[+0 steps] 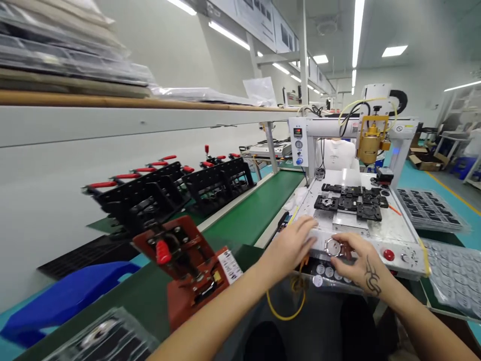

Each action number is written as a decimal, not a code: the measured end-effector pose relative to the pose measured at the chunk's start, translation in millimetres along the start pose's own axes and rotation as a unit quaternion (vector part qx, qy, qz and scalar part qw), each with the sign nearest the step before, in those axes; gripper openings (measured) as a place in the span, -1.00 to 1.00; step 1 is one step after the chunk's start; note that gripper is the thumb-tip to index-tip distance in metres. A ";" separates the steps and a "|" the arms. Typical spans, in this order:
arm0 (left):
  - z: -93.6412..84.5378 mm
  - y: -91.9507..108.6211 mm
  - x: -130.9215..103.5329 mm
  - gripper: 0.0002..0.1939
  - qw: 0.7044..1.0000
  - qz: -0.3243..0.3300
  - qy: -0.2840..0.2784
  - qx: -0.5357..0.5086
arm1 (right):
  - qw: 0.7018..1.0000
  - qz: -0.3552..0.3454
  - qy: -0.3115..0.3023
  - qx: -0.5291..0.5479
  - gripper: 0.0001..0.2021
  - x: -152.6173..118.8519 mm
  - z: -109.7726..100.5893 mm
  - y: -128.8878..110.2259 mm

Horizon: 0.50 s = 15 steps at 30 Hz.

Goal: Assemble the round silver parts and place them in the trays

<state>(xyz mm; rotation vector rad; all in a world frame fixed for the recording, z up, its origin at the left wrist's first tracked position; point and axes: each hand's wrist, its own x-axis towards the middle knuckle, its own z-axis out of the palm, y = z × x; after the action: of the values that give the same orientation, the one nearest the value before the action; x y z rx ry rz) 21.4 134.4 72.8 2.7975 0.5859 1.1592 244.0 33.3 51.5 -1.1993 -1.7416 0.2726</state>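
Observation:
My right hand (358, 261) pinches a round silver watch case (332, 247) between thumb and fingers, in front of the machine's front panel. Just left of it, my left hand (292, 244) hovers with its fingers apart and nothing in them. Behind both hands, black jig blocks (348, 201) sit on the machine's white bed, and one at the left bears a ring-shaped part (327, 202). Below the hands is a clear tray with several round discs (317, 281), partly covered by my right hand.
A brass dispensing head (370, 143) hangs over the bed. The red emergency button (388, 254) is on the front panel. To the left stand a brown toggle-clamp press (195, 281), black clamp fixtures (150, 188) and a green conveyor belt (251, 208). Blister trays (456, 276) lie at right.

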 end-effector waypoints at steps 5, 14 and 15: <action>28.7 -72.1 91.4 -0.55 0.980 -0.153 -0.108 -0.064 | 0.997 0.010 0.041 -0.072 -0.67 -4.7 -49.6 5.3; 53.0 -124.4 155.7 -0.62 0.945 -0.173 -0.259 -0.102 | 0.986 0.108 0.088 -0.089 -0.66 -34.8 -93.8 11.1; 53.4 -124.2 157.8 -0.64 0.946 -0.174 -0.255 -0.103 | 0.986 0.114 0.081 -0.088 -0.65 -28.8 -94.6 14.7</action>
<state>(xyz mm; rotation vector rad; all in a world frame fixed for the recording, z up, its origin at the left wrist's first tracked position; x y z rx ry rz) 120.1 312.0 116.2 2.5178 0.8002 0.3796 330.0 -12.7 73.4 -1.5102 -1.5119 0.1537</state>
